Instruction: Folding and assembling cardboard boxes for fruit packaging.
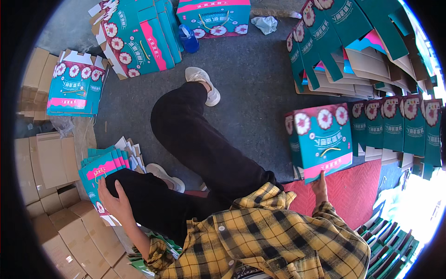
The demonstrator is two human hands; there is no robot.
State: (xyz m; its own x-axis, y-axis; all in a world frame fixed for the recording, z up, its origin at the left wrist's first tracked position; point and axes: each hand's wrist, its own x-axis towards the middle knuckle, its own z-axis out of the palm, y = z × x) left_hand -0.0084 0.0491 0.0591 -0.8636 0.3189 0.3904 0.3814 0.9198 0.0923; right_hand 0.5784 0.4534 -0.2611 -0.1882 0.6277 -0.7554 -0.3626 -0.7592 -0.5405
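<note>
Box (325,135) at right appears formed, near edge pinched by right hand (319,187); flat cartons (91,177) at left remain unformed, beside spread left hand (117,203).

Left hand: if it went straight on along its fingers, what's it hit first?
Most likely the teal-and-pink cartons at the person's left: the left hand's fingers already overlap them in the picture. Contact or a small gap, I can't tell from this one view.

Wide fisheye view, downward from head height.
</note>
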